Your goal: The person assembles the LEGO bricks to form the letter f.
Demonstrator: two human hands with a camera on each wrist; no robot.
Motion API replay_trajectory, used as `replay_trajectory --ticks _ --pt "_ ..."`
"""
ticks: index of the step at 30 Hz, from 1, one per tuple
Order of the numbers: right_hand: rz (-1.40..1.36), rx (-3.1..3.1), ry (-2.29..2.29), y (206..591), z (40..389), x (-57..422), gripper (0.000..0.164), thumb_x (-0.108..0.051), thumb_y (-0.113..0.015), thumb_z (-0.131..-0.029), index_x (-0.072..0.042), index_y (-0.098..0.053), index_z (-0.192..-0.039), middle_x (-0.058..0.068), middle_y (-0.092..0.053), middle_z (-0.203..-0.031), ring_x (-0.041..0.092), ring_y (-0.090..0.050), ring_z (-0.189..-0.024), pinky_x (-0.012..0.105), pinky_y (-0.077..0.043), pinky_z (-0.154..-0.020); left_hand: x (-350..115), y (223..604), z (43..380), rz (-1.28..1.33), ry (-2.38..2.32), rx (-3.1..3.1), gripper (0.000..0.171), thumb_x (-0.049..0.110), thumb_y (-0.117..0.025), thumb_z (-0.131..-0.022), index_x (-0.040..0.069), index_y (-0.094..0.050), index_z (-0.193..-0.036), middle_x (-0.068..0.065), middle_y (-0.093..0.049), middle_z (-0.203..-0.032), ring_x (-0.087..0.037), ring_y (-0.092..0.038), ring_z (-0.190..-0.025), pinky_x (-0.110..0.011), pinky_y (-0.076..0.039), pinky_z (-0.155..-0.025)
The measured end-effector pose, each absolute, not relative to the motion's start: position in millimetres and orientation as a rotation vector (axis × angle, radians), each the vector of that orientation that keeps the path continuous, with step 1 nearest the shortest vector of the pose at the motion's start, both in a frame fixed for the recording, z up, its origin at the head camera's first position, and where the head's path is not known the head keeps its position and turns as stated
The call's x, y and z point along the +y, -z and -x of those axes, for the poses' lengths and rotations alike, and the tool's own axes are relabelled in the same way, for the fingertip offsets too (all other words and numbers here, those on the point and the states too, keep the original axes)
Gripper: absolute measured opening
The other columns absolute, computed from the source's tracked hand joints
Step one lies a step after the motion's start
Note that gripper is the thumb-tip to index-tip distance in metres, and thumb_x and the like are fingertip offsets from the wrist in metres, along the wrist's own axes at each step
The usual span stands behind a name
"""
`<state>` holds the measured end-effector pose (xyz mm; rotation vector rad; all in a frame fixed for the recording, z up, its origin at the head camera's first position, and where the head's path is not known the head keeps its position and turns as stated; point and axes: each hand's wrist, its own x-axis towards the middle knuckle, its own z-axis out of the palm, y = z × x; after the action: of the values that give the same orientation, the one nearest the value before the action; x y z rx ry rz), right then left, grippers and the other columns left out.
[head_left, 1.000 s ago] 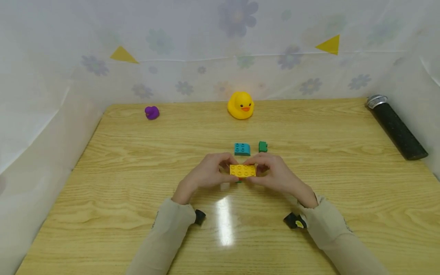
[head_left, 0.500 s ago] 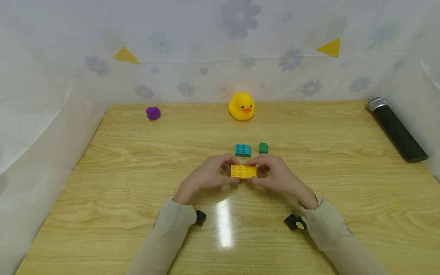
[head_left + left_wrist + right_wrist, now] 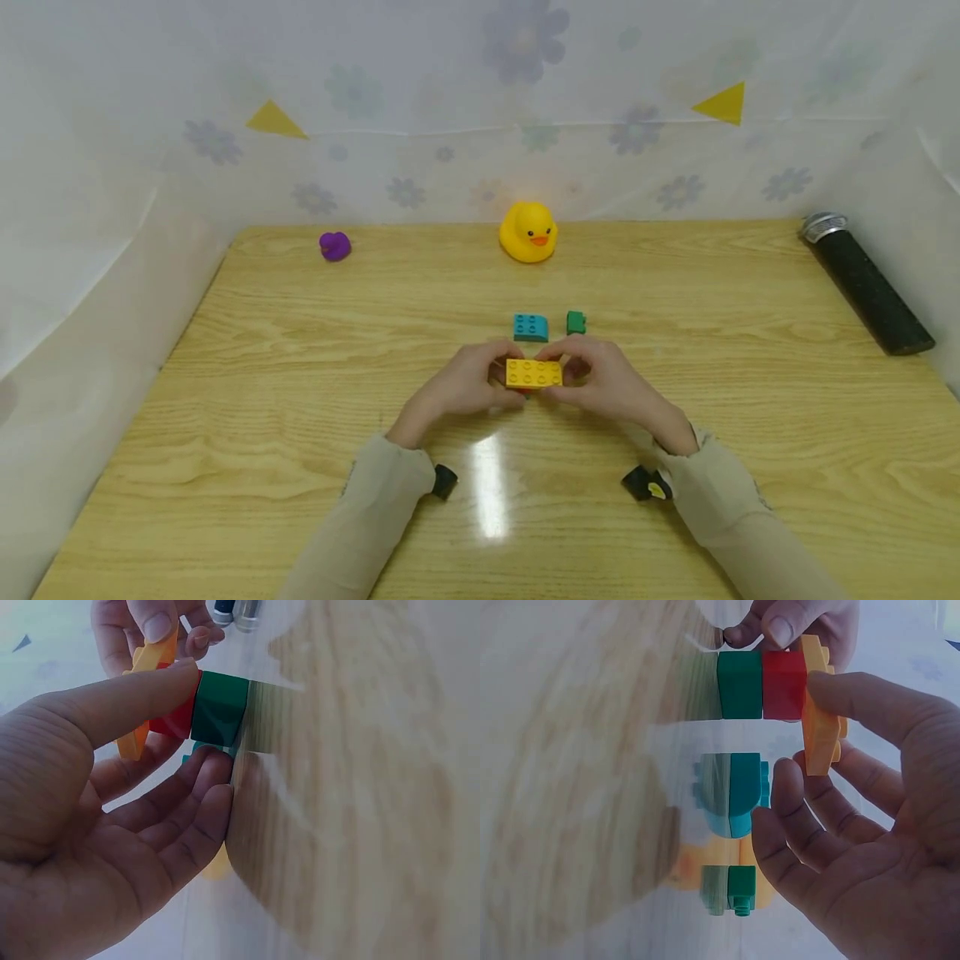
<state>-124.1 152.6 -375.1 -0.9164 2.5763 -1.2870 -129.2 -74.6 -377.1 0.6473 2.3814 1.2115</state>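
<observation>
A small stack stands on the table between the hands: a green block (image 3: 740, 685) at the bottom, a red block (image 3: 784, 685) on it, and a thin yellow studded brick (image 3: 534, 373) on top. The yellow brick overhangs the red one toward the right hand. My left hand (image 3: 468, 383) pinches the stack at the red block, its thumb across the near side and lower fingers curled close to the tabletop. My right hand (image 3: 611, 383) pinches the overhanging part of the yellow brick between thumb and fingers. From above, the yellow brick hides most of the blocks beneath.
Just behind the hands lie a turquoise brick (image 3: 531, 328) and a small green piece (image 3: 576, 322). Farther back sit a yellow rubber duck (image 3: 528, 233) and a small purple duck (image 3: 335, 247). A black microphone (image 3: 866, 287) lies along the right edge. White curtains surround the table.
My left hand and forearm have shifted slightly to the right, and the yellow brick sits a touch farther right. The right hand keeps its pinch on it.
</observation>
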Motion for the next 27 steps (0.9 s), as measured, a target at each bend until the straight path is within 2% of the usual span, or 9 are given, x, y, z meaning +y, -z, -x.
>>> replay_trajectory --ticks 14,21,27 --pt "0.947 2.544 1.321 375.9 124.7 152.9 0.033 -0.006 -0.080 -0.077 -0.004 -0.067 -0.108 0.007 -0.065 -0.099 0.019 -0.056 -0.070 0.030 -0.051 -0.064 -73.9 375.1 128.2 -0.692 -1.124 2.445 0.032 0.016 -0.077 -0.082 0.012 -0.060 -0.109 0.002 -0.059 -0.090 -0.016 -0.051 -0.075 -0.025 -0.043 -0.066" --pt "0.928 2.519 1.314 375.9 124.4 153.3 0.036 -0.008 -0.081 -0.076 -0.005 -0.067 -0.110 0.004 -0.065 -0.101 0.020 -0.058 -0.072 0.033 -0.053 -0.066 -74.7 375.6 128.6 -0.689 -1.101 2.441 0.031 0.017 -0.077 -0.083 0.013 -0.060 -0.108 0.002 -0.060 -0.092 -0.015 -0.052 -0.078 -0.025 -0.043 -0.069" --pt "0.897 2.505 1.320 373.9 124.7 156.0 0.034 -0.010 -0.079 -0.079 -0.007 -0.067 -0.110 0.003 -0.065 -0.102 0.017 -0.059 -0.076 0.031 -0.053 -0.069 -74.2 376.5 130.6 -0.677 -1.082 2.428 0.032 0.019 -0.077 -0.083 0.013 -0.059 -0.109 0.003 -0.059 -0.093 -0.015 -0.052 -0.079 -0.026 -0.043 -0.070"
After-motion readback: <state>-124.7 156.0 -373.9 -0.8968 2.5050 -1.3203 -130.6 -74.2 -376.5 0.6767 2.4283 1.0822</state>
